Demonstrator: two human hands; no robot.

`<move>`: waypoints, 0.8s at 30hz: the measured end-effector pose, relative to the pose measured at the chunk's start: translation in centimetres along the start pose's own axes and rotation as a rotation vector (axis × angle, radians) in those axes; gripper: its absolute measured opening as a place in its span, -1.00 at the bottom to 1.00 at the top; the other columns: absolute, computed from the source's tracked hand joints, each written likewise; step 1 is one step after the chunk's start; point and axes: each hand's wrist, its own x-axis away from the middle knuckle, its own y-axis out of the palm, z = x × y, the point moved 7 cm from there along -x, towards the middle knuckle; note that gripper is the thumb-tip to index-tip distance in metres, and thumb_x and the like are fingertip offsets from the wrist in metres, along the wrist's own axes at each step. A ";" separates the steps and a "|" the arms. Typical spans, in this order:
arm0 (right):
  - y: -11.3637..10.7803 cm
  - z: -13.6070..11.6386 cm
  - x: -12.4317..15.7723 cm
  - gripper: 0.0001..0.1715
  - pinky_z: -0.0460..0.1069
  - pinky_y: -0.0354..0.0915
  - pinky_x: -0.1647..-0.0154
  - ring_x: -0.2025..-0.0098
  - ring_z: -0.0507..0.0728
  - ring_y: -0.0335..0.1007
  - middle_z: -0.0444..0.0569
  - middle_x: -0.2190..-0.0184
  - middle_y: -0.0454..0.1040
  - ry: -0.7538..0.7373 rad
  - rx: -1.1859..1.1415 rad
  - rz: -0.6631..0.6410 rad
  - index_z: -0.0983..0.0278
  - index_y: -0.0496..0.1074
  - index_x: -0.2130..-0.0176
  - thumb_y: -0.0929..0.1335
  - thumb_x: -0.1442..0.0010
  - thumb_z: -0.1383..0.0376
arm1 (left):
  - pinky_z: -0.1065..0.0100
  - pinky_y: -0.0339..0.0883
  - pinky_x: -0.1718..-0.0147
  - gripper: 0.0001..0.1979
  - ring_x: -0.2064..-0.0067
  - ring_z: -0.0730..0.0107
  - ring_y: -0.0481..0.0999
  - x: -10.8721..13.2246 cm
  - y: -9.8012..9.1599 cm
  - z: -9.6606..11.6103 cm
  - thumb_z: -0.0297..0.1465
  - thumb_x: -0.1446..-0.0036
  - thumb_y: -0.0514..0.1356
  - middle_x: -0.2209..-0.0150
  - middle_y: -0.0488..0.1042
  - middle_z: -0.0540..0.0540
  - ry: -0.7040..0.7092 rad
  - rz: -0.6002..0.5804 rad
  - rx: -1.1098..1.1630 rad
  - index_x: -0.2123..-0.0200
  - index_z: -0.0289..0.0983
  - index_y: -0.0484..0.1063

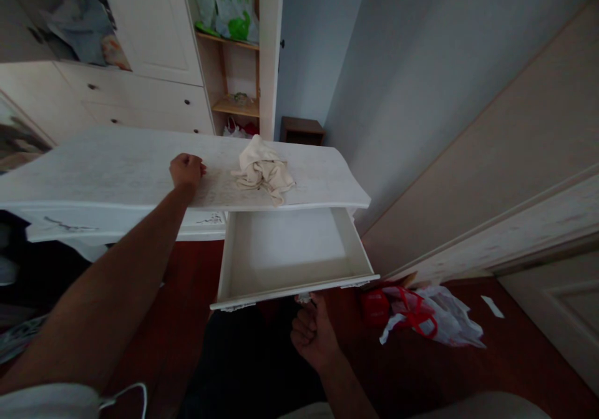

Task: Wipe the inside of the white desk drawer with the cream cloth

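A white drawer (pixel 290 244) stands pulled out from the white table (pixel 116 163), and its inside is bare. At the drawer's front my right hand (pixel 314 332) has its fingers curled, with thumb and forefinger closed on the drawer knob (pixel 304 297). My left hand (pixel 187 168) leans on the tabletop in a loose fist with nothing showing in it. To its right a crumpled cream cloth (pixel 262 168) lies on the table above the drawer; the hand does not touch it.
Behind the table is a white wardrobe (pixel 154 26) with an open shelf section holding plastic bags (pixel 236 7). A small brown cabinet (pixel 302 131) stands by the wall. Red and white bags (pixel 435 313) lie on the red-brown floor at right.
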 end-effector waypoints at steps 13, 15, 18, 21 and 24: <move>-1.3 -1.9 -0.3 -0.52 -0.12 -0.16 0.65 0.69 -0.05 -0.17 -0.34 0.76 0.08 -0.182 0.542 -0.004 0.22 0.51 0.34 0.48 -0.07 -0.13 | 0.48 0.22 0.49 -0.90 0.49 0.53 0.37 1.3 -0.3 0.5 -0.51 -0.19 0.06 0.53 0.37 0.05 -0.134 0.001 0.131 0.32 -0.35 0.37; -1.6 -3.7 0.3 -0.54 -0.09 -0.12 0.62 0.67 -0.02 -0.06 -0.24 0.72 0.21 -0.335 0.771 0.050 0.19 0.51 0.46 0.47 -0.12 -0.13 | 0.46 0.23 0.49 -0.90 0.51 0.52 0.36 1.5 -0.5 0.6 -0.51 -0.17 0.07 0.54 0.38 0.05 -0.136 0.010 0.154 0.36 -0.33 0.38; -0.9 -5.9 1.7 -0.38 -0.06 -0.07 0.55 0.61 0.00 0.08 -0.15 0.71 0.27 -0.438 1.184 0.032 0.20 0.43 0.69 0.44 -0.21 -0.10 | 0.43 0.26 0.49 -0.89 0.53 0.49 0.36 1.6 -0.7 0.6 -0.50 -0.12 0.08 0.54 0.39 0.03 -0.139 0.033 0.182 0.42 -0.29 0.38; 1.8 -7.0 3.1 -0.36 -0.05 -0.13 0.54 0.64 -0.03 0.01 -0.19 0.77 0.16 -0.358 1.566 -0.111 0.23 0.47 0.67 0.41 -0.25 -0.09 | 0.43 0.25 0.53 -0.90 0.55 0.46 0.38 1.7 -0.7 0.4 -0.49 -0.07 0.09 0.55 0.40 0.01 -0.144 0.037 0.207 0.46 -0.27 0.37; 7.4 -8.7 4.4 -0.49 -0.07 -0.12 0.56 0.65 -0.03 0.02 -0.23 0.74 0.20 -0.353 1.567 -0.282 0.25 0.57 0.51 0.42 -0.26 -0.05 | 0.45 0.24 0.55 -0.90 0.55 0.46 0.40 1.7 -0.7 0.2 -0.45 -0.05 0.09 0.55 0.41 0.00 -0.121 0.036 0.220 0.47 -0.26 0.38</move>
